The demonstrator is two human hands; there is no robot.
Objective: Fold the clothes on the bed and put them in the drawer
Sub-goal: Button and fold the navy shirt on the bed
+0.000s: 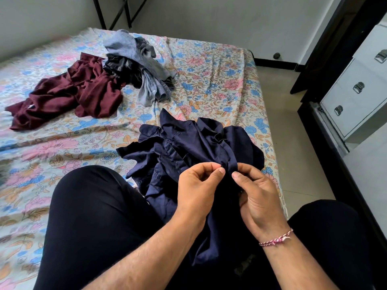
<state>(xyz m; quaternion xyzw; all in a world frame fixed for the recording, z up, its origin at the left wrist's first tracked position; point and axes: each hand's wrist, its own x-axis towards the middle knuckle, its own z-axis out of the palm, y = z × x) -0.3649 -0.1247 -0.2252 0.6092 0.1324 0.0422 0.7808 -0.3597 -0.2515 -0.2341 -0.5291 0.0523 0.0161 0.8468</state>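
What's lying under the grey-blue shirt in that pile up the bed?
Under the grey-blue shirt a dark striped garment shows, bunched on the floral bedsheet. The maroon garment lies beside the pile. Anything deeper in it is covered.

This is a bedroom in a home. A bed [219, 80] with a flowered sheet fills most of the view, with loose clothes [134, 65] heaped on its far side against a plain white wall [209, 17]. To the right, across a strip of tiled floor [293, 164], stands a white chest of drawers [351, 105] with metal handles.
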